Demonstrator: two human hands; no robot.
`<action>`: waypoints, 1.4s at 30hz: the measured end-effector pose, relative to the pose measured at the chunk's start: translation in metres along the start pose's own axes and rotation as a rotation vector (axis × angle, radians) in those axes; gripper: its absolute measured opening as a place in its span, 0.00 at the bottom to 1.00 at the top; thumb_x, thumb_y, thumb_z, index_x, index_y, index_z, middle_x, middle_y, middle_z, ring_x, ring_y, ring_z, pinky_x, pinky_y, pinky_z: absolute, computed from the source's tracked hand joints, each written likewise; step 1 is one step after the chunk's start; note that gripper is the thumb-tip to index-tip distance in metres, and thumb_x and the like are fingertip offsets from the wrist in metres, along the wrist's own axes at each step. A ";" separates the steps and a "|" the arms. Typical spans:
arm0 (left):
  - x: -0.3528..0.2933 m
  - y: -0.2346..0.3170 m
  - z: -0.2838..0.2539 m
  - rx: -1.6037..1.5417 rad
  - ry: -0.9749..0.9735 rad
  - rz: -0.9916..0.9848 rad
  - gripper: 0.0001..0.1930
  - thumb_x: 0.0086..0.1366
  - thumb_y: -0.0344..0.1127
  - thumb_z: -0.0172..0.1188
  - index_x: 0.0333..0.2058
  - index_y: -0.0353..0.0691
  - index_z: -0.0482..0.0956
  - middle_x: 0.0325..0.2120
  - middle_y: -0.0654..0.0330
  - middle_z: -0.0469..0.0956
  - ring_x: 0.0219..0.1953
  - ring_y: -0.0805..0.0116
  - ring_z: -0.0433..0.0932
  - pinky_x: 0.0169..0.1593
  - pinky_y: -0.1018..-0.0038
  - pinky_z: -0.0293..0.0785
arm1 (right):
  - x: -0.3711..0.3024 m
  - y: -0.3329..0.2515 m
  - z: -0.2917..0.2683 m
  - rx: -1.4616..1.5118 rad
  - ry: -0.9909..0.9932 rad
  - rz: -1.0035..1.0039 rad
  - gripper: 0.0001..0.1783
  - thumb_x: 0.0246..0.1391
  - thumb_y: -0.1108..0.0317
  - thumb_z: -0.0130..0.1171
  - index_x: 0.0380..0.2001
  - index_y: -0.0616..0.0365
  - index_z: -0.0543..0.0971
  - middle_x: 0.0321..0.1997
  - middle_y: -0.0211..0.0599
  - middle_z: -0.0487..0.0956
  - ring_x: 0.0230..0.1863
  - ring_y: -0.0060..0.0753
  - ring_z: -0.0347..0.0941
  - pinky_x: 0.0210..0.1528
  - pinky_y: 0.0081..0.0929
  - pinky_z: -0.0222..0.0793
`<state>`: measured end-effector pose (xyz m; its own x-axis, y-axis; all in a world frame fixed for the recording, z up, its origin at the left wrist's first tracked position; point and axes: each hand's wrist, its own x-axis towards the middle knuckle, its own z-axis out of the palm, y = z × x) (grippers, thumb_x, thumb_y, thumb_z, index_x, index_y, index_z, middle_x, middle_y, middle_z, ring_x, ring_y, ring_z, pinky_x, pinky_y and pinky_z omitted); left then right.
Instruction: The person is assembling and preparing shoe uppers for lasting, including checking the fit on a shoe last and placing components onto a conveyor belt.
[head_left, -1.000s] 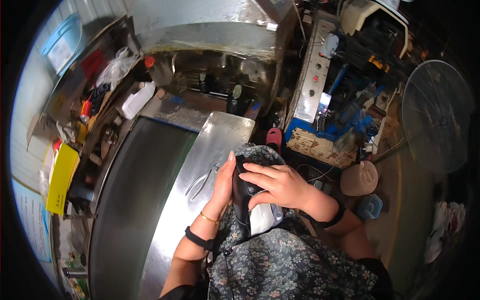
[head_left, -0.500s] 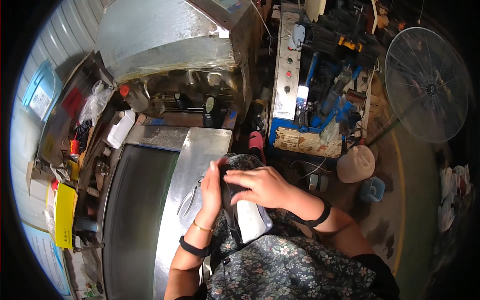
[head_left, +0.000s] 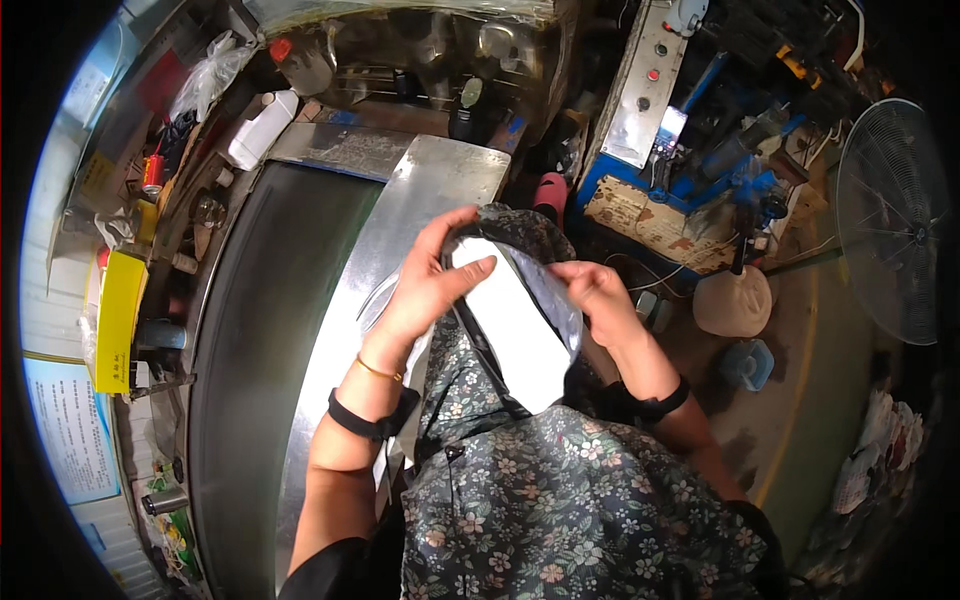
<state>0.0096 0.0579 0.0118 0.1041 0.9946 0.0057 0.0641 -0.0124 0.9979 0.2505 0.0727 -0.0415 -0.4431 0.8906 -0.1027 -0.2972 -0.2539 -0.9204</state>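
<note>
Clasping far end of white-soled shoe piece (head_left: 510, 325): left hand (head_left: 418, 288); right hand (head_left: 603, 303) pinching grey lining (head_left: 560, 312), near far edge of floral apron (head_left: 560, 500).

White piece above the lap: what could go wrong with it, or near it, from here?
The white piece may slip, as the left hand has its thumb on it only near the far end. The grey cloth, pinched by the right hand, might crease if pulled unevenly. The metal tool lies beside the left hand and could be knocked.
</note>
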 end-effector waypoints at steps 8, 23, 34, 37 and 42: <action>-0.002 -0.024 0.012 0.105 0.023 0.024 0.31 0.60 0.35 0.69 0.59 0.34 0.68 0.54 0.49 0.71 0.59 0.57 0.69 0.62 0.67 0.64 | -0.013 0.042 0.001 -0.641 -0.034 0.227 0.34 0.73 0.46 0.28 0.54 0.63 0.75 0.44 0.60 0.81 0.46 0.56 0.79 0.50 0.43 0.72; 0.011 -0.039 0.006 0.235 0.032 0.022 0.32 0.60 0.38 0.68 0.59 0.31 0.66 0.54 0.42 0.70 0.59 0.47 0.67 0.63 0.62 0.62 | -0.036 0.045 -0.023 -0.449 -0.103 0.245 0.27 0.71 0.57 0.42 0.66 0.62 0.64 0.66 0.55 0.68 0.69 0.41 0.61 0.70 0.34 0.54; -0.009 -0.058 0.005 -0.808 0.198 -0.120 0.28 0.75 0.44 0.45 0.66 0.30 0.62 0.63 0.49 0.68 0.65 0.59 0.66 0.71 0.66 0.54 | -0.030 0.044 0.036 -0.309 -0.046 -0.163 0.32 0.72 0.62 0.44 0.70 0.67 0.52 0.71 0.51 0.61 0.72 0.41 0.56 0.72 0.32 0.50; -0.053 -0.072 0.018 0.313 0.493 -0.129 0.23 0.74 0.44 0.47 0.51 0.26 0.75 0.45 0.43 0.81 0.50 0.54 0.80 0.54 0.65 0.75 | -0.032 0.031 0.069 -0.471 -0.033 -0.137 0.37 0.71 0.63 0.46 0.72 0.68 0.43 0.72 0.57 0.57 0.72 0.46 0.56 0.71 0.36 0.52; -0.053 -0.012 0.015 1.426 0.495 0.034 0.14 0.69 0.40 0.55 0.26 0.37 0.73 0.19 0.56 0.79 0.21 0.58 0.80 0.25 0.66 0.74 | -0.040 0.038 0.101 -0.735 0.010 -0.170 0.45 0.67 0.64 0.52 0.70 0.72 0.37 0.69 0.69 0.57 0.69 0.58 0.58 0.69 0.40 0.54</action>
<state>0.0181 0.0039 -0.0015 -0.1916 0.9214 0.3380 0.9808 0.1668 0.1014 0.1715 -0.0108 -0.0341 -0.4323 0.8995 0.0631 0.2818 0.2013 -0.9381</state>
